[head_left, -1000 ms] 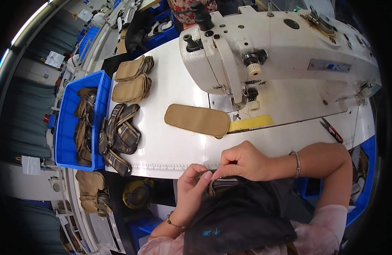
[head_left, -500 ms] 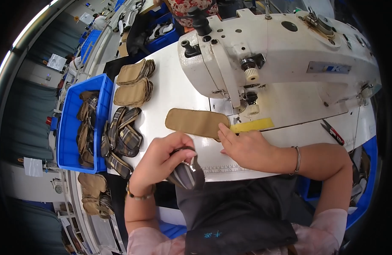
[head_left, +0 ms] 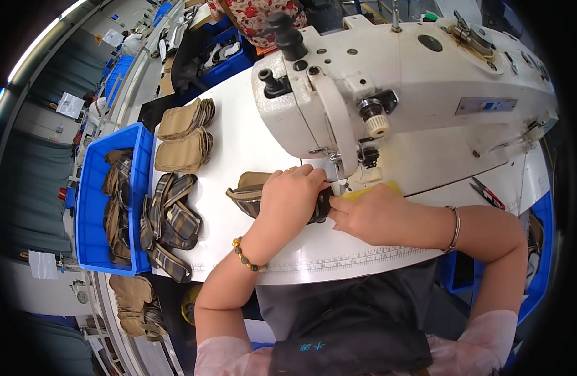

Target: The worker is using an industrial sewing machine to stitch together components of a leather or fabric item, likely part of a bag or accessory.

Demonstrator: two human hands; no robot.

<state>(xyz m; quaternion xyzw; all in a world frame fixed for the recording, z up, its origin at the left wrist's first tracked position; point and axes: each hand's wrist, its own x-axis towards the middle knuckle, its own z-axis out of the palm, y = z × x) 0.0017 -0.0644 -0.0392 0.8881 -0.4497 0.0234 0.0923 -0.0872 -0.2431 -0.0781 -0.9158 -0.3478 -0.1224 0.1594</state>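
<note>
A dark plaid fabric piece (head_left: pixel 246 203) lies over a tan fabric piece (head_left: pixel 253 180) on the white table, in front of the sewing machine's needle area. My left hand (head_left: pixel 293 197) bends over the plaid piece from above, its fingers closed on the end nearest the needle. At that same end, my right hand (head_left: pixel 377 216) has its fingers pressed together against the edge, thumb and fingertips partly hidden. Under and behind the right hand shows a yellow strip (head_left: pixel 390 187). The white sewing machine (head_left: pixel 338 119) stands just beyond both hands.
To the left are two stacks of tan pieces (head_left: pixel 179 152), loose plaid pieces (head_left: pixel 179 219) and a blue bin (head_left: pixel 144 207) of plaid pieces. Red-handled thread snips (head_left: pixel 489 195) lie at the right. A printed ruler (head_left: pixel 363 257) runs along the front edge. Another person (head_left: pixel 263 19) is behind the table.
My left hand has carried the plaid piece from the table's front edge up and right, onto the tan piece. My right hand has shifted slightly and now meets the plaid piece's end.
</note>
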